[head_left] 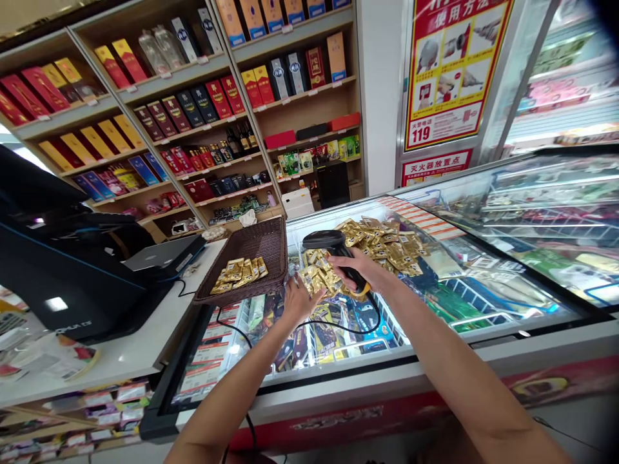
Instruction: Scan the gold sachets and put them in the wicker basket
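Observation:
My right hand (pixel 352 269) is wrapped around the handle of a black barcode scanner (pixel 325 240), its head pointing left over small gold packets (pixel 319 272). My left hand (pixel 298 299) rests beside these packets, fingers stretched out and thumb apart, close to the right side of the basket. A larger heap of gold packets (pixel 384 245) lies just beyond my right hand on the freezer's glass top. More gold packets (pixel 239 274) sit in the brown woven basket (pixel 276 241) to the left. The scanner's black cable (pixel 345 327) loops across the glass below my hands.
The glass-topped chest freezer (pixel 367 370) holds wire baskets of wrapped goods. On the left, a black checkout machine (pixel 62 258) stands on a white counter (pixel 130 351). Shelves with boxed bottles (pixel 193 106) line the back, and a red-and-yellow fire poster (pixel 454 71) hangs on the right.

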`<state>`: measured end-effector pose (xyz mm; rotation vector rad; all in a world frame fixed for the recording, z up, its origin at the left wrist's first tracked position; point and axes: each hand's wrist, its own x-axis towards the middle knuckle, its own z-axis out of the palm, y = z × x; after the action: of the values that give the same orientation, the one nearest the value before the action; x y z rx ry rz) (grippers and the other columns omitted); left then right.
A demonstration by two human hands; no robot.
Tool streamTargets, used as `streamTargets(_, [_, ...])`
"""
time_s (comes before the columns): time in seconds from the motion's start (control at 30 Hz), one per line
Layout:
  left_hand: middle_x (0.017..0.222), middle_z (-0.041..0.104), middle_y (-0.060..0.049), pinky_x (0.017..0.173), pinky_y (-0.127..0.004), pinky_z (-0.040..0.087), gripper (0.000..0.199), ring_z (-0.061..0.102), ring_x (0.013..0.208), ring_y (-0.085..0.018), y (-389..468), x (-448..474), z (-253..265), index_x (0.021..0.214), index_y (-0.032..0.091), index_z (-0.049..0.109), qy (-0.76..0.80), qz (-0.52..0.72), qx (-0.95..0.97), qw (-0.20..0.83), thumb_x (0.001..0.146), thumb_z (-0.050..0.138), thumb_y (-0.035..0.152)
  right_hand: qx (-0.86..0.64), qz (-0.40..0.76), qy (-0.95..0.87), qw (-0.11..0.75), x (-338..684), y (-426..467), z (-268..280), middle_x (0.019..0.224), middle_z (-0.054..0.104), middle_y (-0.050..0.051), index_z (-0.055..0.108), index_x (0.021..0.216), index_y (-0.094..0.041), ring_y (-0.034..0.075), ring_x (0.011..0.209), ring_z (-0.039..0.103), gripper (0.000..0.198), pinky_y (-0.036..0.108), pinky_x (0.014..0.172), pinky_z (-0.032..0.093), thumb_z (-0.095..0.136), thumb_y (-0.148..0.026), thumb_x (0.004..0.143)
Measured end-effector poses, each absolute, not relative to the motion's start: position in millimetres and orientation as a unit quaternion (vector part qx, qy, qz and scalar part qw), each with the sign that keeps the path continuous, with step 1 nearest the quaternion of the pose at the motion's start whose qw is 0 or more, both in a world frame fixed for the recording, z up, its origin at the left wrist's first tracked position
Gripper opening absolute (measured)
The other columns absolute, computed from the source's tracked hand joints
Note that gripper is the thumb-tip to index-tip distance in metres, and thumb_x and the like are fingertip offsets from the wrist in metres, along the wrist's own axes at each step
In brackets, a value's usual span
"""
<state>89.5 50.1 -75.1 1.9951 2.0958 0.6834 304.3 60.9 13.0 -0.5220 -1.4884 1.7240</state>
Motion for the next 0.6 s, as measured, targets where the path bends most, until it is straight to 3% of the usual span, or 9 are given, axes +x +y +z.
streamTargets(0.07, [0.151, 0.029, -0.03, 0.111, -0.056, 0.02, 0.092, 0.018, 0.143, -0.045, 53, 86, -81, 0.136, 0.007, 0.043, 0.712, 0.218, 0.662, 0.089, 0.071, 0.062, 0.07, -0.208, 0.676, -0.59, 0.389, 304, 61, 13, 0.052, 0.05, -0.006, 0.052, 0.072, -0.019, 0.006, 0.033, 0.041, 0.034, 0.021, 0.035, 0.031, 0.07, -0.048, 0.078])
streamTargets(0.13, [0.153, 0.028, -0.027, 0.111, -0.056, 0.018, 0.09, 0.016, 0.144, -0.042, 54, 83, -84, 0.138, 0.011, 0.042, 0.701, 0.221, 0.672, 0.095, 0.072, 0.06, 0.07, -0.212, 0.677, -0.591, 0.384, 304, 60, 13, 0.051, 0.05, -0.006, 0.052, 0.075, -0.02, 0.007, 0.034, 0.042, 0.033, 0.021, 0.035, 0.031, 0.07, -0.047, 0.079])
streamTargets(0.23, [0.148, 0.041, -0.02, 0.109, -0.055, 0.023, 0.074, 0.029, 0.139, -0.039, 53, 80, -84, 0.131, 0.018, 0.051, 0.677, 0.245, 0.686, 0.103, 0.075, 0.063, 0.064, -0.211, 0.678, -0.591, 0.382, 304, 59, 12, 0.054, 0.052, -0.006, 0.053, 0.077, -0.02, 0.007, 0.034, 0.043, 0.033, 0.021, 0.034, 0.031, 0.071, -0.047, 0.077])
streamTargets(0.37, [0.117, 0.065, -0.014, 0.1, -0.048, 0.038, 0.056, 0.056, 0.115, -0.033, 48, 78, -80, 0.117, 0.019, 0.061, 0.648, 0.328, 0.671, 0.149, 0.073, 0.07, 0.052, -0.212, 0.679, -0.591, 0.379, 304, 57, 12, 0.057, 0.052, -0.006, 0.054, 0.082, -0.019, 0.006, 0.035, 0.043, 0.032, 0.021, 0.034, 0.031, 0.071, -0.046, 0.078])
streamTargets(0.43, [0.109, 0.069, -0.011, 0.094, -0.044, 0.044, 0.052, 0.061, 0.107, -0.03, 45, 78, -79, 0.117, 0.02, 0.062, 0.633, 0.38, 0.645, 0.198, 0.073, 0.072, 0.047, -0.212, 0.68, -0.594, 0.374, 304, 57, 12, 0.058, 0.052, -0.006, 0.054, 0.083, -0.019, 0.006, 0.035, 0.043, 0.032, 0.021, 0.035, 0.032, 0.071, -0.046, 0.078])
streamTargets(0.6, [0.112, 0.069, -0.008, 0.088, -0.036, 0.049, 0.044, 0.064, 0.102, -0.023, 37, 80, -72, 0.119, 0.019, 0.06, 0.556, 0.513, 0.588, 0.285, 0.08, 0.065, 0.039, -0.207, 0.666, -0.617, 0.365, 308, 55, 14, 0.059, 0.051, -0.006, 0.052, 0.081, -0.02, 0.006, 0.035, 0.043, 0.032, 0.021, 0.034, 0.033, 0.071, -0.045, 0.079])
